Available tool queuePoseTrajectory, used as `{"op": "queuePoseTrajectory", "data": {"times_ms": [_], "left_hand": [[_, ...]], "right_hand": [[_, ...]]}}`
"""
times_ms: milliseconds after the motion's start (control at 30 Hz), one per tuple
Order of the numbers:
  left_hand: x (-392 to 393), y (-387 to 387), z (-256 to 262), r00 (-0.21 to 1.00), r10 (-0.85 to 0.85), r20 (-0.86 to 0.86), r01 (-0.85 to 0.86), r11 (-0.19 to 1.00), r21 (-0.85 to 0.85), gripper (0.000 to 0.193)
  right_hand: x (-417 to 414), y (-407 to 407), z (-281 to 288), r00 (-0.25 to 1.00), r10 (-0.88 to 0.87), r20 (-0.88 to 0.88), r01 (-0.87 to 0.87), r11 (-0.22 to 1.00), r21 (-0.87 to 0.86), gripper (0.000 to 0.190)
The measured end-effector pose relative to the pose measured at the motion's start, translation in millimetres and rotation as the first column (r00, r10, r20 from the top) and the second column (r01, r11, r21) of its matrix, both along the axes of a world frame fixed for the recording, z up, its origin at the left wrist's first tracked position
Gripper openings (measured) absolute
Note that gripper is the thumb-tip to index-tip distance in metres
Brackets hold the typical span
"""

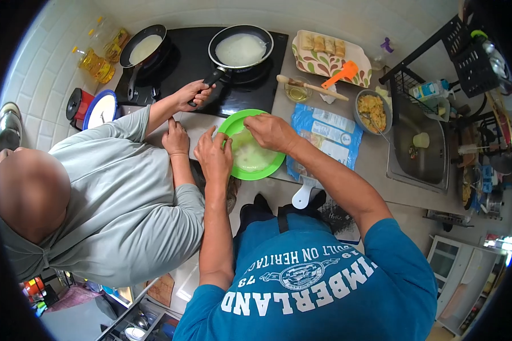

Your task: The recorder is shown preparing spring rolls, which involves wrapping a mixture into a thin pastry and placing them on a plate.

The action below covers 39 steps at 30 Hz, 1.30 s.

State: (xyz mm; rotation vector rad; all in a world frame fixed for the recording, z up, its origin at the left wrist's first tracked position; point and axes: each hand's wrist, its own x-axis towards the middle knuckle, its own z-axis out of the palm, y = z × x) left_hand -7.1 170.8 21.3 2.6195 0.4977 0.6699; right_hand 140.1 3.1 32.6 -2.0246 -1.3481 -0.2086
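Observation:
A bright green plate (277, 164) lies before me at the counter's front edge, holding a thin pale crepe (252, 155). My left hand (213, 154) reaches over the plate's left rim, its thumb and index finger close together beside the crepe. Whether those fingertips grip the crepe's edge is hard to see. From the right, my right hand (271, 133) comes over the plate with thumb and fingers pinched at the crepe's far edge. Its knuckles hide part of the crepe. Beside the plate on the right lies a blue and clear plastic package (324, 132).
A co-worker's hand (197, 94) grips the handle of a frying pan (241, 46) on the black cooktop (187, 47); another pan (147, 45) sits left. Further right are a patterned tray (309, 64) with rolls, a bowl of filling (372, 111) and a sink (424, 153).

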Motion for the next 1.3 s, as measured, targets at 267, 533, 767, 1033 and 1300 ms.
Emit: {"op": "queuePoseTrajectory", "data": {"times_ms": [267, 533, 767, 1033, 1300], "left_hand": [[-20.2, -6.6, 52.2, 0.991, -0.129, -0.046, 0.125, 0.988, -0.086, 0.01], [-34.8, -13.9, 97.4, 0.974, -0.228, 0.005, 0.224, 0.952, -0.209, 0.011], [-41.6, -39.7, 165.5, 0.942, -0.332, 0.058, 0.336, 0.915, -0.225, 0.01], [-38.5, -72.4, 204.9, 0.82, -0.572, -0.002, 0.572, 0.82, -0.032, 0.012], [59.5, -133.7, 136.4, 0.681, -0.72, -0.133, 0.634, 0.671, -0.385, 0.016]], "right_hand": [[-4.8, -25.4, 38.4, 0.98, 0.118, -0.163, -0.105, 0.991, 0.084, 0.014], [-20.5, -43.5, 75.0, 0.956, 0.141, -0.255, -0.109, 0.985, 0.137, 0.016], [-50.2, -84.4, 125.6, 0.95, 0.064, -0.305, -0.006, 0.982, 0.189, 0.018], [-104.9, -153.9, 152.3, 0.942, -0.019, -0.336, 0.108, 0.963, 0.248, 0.021], [-63.8, -222.3, 117.6, 0.746, -0.374, -0.551, 0.423, 0.905, -0.042, 0.018]]}}
